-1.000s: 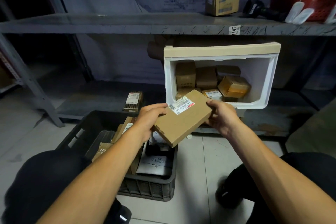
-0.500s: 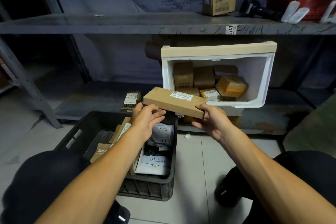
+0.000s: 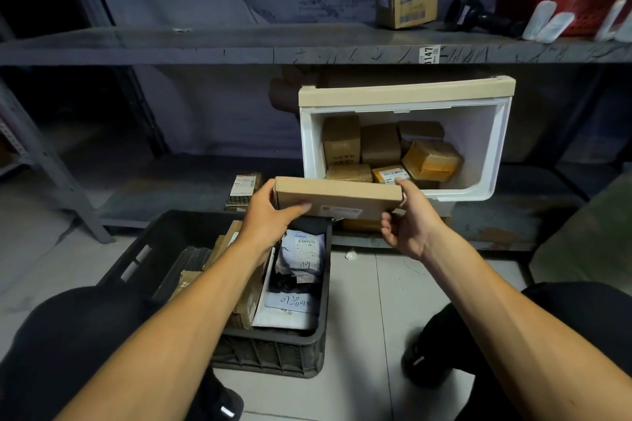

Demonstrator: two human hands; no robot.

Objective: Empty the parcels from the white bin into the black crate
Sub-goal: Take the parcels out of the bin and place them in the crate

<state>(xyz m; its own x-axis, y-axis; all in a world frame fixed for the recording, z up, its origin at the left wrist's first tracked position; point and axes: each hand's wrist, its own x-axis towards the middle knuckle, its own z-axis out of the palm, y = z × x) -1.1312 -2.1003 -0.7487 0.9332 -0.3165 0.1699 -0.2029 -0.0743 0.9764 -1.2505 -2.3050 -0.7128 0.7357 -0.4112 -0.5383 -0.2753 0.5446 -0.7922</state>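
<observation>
I hold a flat brown cardboard parcel (image 3: 338, 196) level in the air, just in front of the white bin and above the far end of the black crate. My left hand (image 3: 270, 215) grips its left end and my right hand (image 3: 408, 219) grips its right end. The white bin (image 3: 492, 147) with a beige rim stands tilted on the lower shelf, its mouth facing me, with several brown boxes inside (image 3: 379, 147). The black crate (image 3: 273, 345) sits on the floor below my left arm and holds several parcels and white mailer bags (image 3: 301, 253).
A small labelled box (image 3: 244, 188) lies on the lower shelf left of the bin. The upper shelf (image 3: 205, 48) carries a yellow-brown box (image 3: 407, 3), a black scanner (image 3: 478, 15) and a red basket (image 3: 561, 3). My knees frame the crate on both sides.
The parcel has been turned over from a tilted, label-up pose to lying level with its long edge towards me. Both hands rose with it towards the bin's front.
</observation>
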